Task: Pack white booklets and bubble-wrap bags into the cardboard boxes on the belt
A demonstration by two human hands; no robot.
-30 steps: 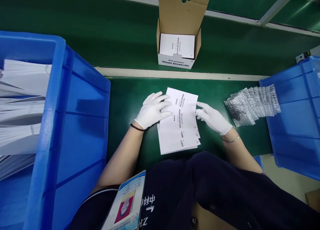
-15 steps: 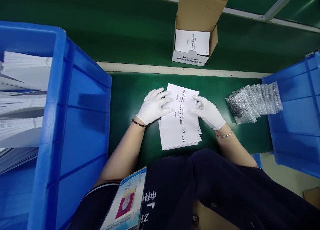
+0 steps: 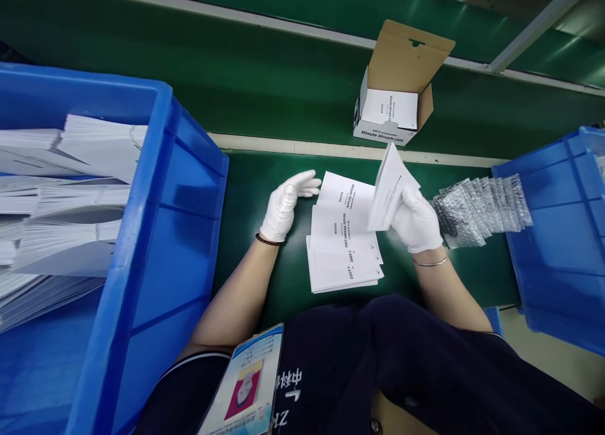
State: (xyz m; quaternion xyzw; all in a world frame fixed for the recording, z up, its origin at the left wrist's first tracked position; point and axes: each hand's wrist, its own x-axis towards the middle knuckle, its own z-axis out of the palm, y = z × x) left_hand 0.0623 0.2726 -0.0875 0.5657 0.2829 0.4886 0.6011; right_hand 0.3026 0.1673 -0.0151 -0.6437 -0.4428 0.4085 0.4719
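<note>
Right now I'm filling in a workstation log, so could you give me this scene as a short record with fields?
Leaflets: white, printed, overlapping on green bench
Left hand: gloved, open, beside the leaflets, holding nothing
Right hand: gloved, gripping white printed paper, apparently folded
Carton: beyond the leaflets, lid open, printed papers inside
Silver pouches: overlapping in a row, beside right bin
Left bin: blue, holding paper stacks
Right bin: blue, contents mostly out of view

Looks like a packing spot in a workshop or factory to me. Blue bins (image 3: 182,233) flank a green worktop (image 3: 253,173) with matching white booklets (image 3: 343,236) and bubble pouches (image 3: 467,208) laid out, and an open printed carton (image 3: 378,131) stands beyond
</note>
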